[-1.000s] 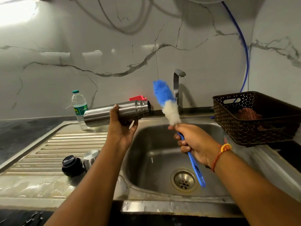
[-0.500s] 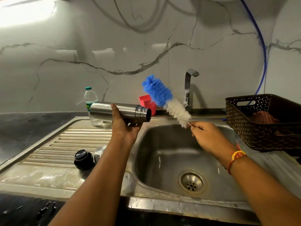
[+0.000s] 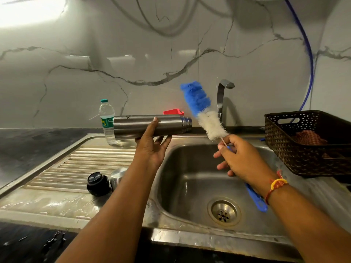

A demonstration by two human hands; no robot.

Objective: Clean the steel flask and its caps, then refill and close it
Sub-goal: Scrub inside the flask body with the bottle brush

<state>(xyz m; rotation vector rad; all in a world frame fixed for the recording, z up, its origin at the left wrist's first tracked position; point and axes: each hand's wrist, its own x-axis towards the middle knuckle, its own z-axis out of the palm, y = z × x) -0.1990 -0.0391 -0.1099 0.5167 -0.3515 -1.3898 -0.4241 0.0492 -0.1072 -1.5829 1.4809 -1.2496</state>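
1. Far left of both hands, a dark countertop (image 3: 28, 147) runs along the grey-veined marble wall (image 3: 95, 54); a bright glare sits on the wall's top left corner.
2. Below and left of the left hand, the ribbed steel draining board (image 3: 76, 168) slopes toward the sink, wet along its front edge.
3. On that board, just left of the left forearm, a black cap (image 3: 97, 184) stands touching a steel cap (image 3: 117, 177).
4. Behind the left hand, a clear water bottle (image 3: 107, 122) with a green top stands upright by the wall.
5. The left hand (image 3: 152, 147) grasps the steel flask (image 3: 150, 126) from below, thumb over its side; the flask lies level in the air, open mouth pointing right.
6. A red holder (image 3: 173, 112) peeks out behind the flask.
7. Between the hands, the bottle brush (image 3: 205, 112) tilts up and left, blue tip near the flask mouth but apart from it.
8. The right hand (image 3: 241, 160) grips the brush handle, over the sink (image 3: 190, 186).
9. Behind the right hand rises the tap (image 3: 221, 97).
10. Right of the right hand sits a dark basket (image 3: 303, 158) holding a cloth (image 3: 309, 137); a blue hose (image 3: 309, 54) runs down the wall.
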